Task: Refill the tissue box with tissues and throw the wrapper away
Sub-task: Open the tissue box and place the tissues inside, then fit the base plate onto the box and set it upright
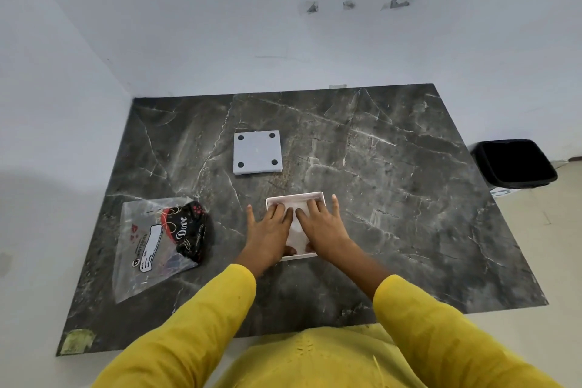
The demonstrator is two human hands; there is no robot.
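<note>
Both hands lie flat, fingers spread, pressing the white tissues down into the open tissue box: left hand, right hand. Neither appears to grip anything. The box sits mid-bench, long axis running away from the person. The clear wrapper lies left. Farther back rests the box's base panel; a black bin stands far right.

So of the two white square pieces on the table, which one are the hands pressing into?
The nearer one, the open tissue box, with the left hand and right hand flat on the tissues inside. The far piece, with four black dots, lies untouched.
</note>
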